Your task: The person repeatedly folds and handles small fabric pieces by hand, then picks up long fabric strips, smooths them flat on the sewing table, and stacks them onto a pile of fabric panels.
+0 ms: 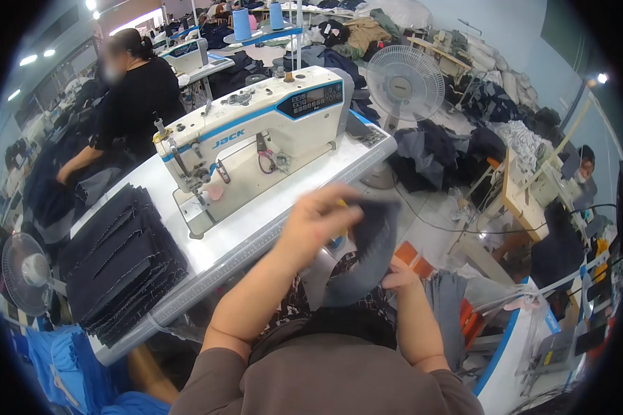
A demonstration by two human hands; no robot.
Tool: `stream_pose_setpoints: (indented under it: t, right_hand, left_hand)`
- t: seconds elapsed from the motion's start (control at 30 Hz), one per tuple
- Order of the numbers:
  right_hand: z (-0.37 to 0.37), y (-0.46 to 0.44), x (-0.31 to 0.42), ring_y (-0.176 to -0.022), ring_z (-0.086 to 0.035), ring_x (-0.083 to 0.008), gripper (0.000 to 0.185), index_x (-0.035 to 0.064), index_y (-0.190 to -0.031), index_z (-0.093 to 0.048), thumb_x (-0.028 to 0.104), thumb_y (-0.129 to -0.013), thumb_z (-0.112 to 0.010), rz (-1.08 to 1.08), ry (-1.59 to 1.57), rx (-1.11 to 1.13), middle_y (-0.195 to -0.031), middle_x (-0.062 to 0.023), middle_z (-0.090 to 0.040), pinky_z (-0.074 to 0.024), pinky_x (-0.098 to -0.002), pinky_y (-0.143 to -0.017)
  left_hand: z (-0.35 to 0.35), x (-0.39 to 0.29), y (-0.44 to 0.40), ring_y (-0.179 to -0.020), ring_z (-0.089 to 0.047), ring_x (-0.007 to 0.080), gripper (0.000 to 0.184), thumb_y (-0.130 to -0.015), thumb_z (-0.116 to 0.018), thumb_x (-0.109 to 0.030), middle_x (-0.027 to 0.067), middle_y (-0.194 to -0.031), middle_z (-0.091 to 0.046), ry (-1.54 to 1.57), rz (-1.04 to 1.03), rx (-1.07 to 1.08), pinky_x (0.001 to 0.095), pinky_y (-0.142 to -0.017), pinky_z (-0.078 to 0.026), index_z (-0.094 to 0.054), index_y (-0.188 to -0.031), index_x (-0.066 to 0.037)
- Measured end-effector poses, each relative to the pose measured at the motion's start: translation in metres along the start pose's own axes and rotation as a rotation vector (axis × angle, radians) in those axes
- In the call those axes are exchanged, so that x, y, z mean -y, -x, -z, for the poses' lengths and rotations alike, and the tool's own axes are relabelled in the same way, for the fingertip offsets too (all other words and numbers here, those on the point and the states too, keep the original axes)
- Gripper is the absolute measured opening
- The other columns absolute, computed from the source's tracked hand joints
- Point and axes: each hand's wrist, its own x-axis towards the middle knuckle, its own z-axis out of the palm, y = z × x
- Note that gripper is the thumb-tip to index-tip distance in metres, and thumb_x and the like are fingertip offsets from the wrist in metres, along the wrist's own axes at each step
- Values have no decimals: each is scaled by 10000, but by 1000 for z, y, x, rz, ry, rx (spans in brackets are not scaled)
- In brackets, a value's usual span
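Observation:
My left hand (318, 225) is raised in front of the sewing machine table, its fingers pinched on the upper end of a dark denim piece (372, 259). The cloth hangs in a curve over my lap, blurred by motion, with a paler grey lower part. A small yellow bit shows beside my left fingers; what it belongs to is unclear. At the cloth's lower right edge, my right hand (399, 274) has its fingers closed against the fabric. The white sewing machine (249, 131) stands beyond my hands, with pink-handled scissors (266, 162) on its bed.
A stack of dark denim pieces (121, 259) lies on the table's left end. Fans stand at the right (405, 86) and left (28, 273). A co-worker (142, 90) in black handles dark cloth at the left. Grey cloth (444, 311) hangs at my right, near another white table (526, 339).

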Motion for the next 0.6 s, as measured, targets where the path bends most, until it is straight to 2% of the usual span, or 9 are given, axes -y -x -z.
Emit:
stream_pose_setpoints:
  t: [0.03, 0.07, 0.13, 0.27, 0.33, 0.4, 0.47, 0.53, 0.6]
  right_hand:
    - [-4, 1, 8, -1072, -576, -189, 539, -58, -1251, -507, 43, -759, -704, -64, -49, -18, -1206, -117, -586, -447, -321, -922]
    - [1, 5, 10, -1072, -576, -189, 539, -58, -1251, -507, 43, -759, -704, -56, -59, -27, -1206, -117, -586, -447, -321, -922]
    - [16, 20, 19, -996, -602, -154, 423, -62, -1167, -577, 19, -767, -685, -313, 127, -24, -1089, -84, -642, -467, -280, -879]
    - [33, 57, 41, -887, -603, -116, 315, -53, -1116, -615, 30, -814, -655, -308, 102, -337, -1000, -55, -669, -479, -257, -798]
    - [25, 51, 59, -875, -602, -115, 305, -51, -1110, -617, 58, -828, -653, -321, 248, -312, -988, -56, -673, -476, -254, -793]
    - [16, 33, 66, -862, -601, -115, 298, -49, -1105, -619, 87, -841, -651, -352, 394, -267, -977, -56, -677, -473, -252, -787]
    - [7, 8, 64, -842, -588, -97, 296, -30, -1086, -629, 164, -862, -649, -407, 685, -38, -929, -60, -682, -468, -255, -770]
    - [0, -9, 53, -836, -580, -90, 294, -21, -1076, -633, 183, -864, -647, -401, 649, 10, -911, -62, -680, -465, -260, -761]
    - [-7, -20, 53, -830, -572, -84, 292, -11, -1066, -636, 202, -867, -646, -386, 614, 54, -892, -65, -679, -462, -265, -752]
  left_hand:
    - [7, -1, -5, -732, -591, 93, 179, -812, -631, -8, 52, -864, -632, 107, -127, -117, 225, -687, -456, -643, -988, -38]
    - [15, -2, -10, -772, -597, 103, 189, -806, -626, 0, 61, -896, -638, 214, -253, -232, 234, -727, -462, -639, -993, -30]
    - [51, -5, -11, -864, -592, 131, 224, -813, -593, 14, 81, -968, -639, 377, -320, -368, 254, -816, -452, -615, -1035, -1]
    - [106, -2, 24, -1032, -564, 213, 454, -670, -506, 7, 136, -1082, -610, 34, -148, -201, 327, -944, -404, -567, -1119, 23]
    - [100, 7, 34, -1128, -523, 248, 555, -598, -484, -20, 151, -1159, -581, -286, -155, -479, 356, -1007, -347, -555, -1146, 27]
    - [94, 27, 34, -1185, -486, 254, 577, -649, -532, -53, 140, -1206, -564, -382, -250, -593, 358, -1032, -309, -513, -1221, 22]
    - [59, 43, 31, -1227, -454, 263, 615, -710, -615, -103, 152, -1281, -514, -477, -380, -337, 371, -1053, -296, -459, -1296, 0]
    - [29, 62, 24, -1257, -423, 274, 667, -754, -691, -158, 174, -1349, -443, -361, -105, 189, 391, -1070, -280, -411, -1337, 7]
    - [8, 81, 18, -1289, -380, 260, 697, -765, -716, -149, 178, -1410, -360, -73, 267, 460, 369, -1086, -263, -383, -1357, 11]
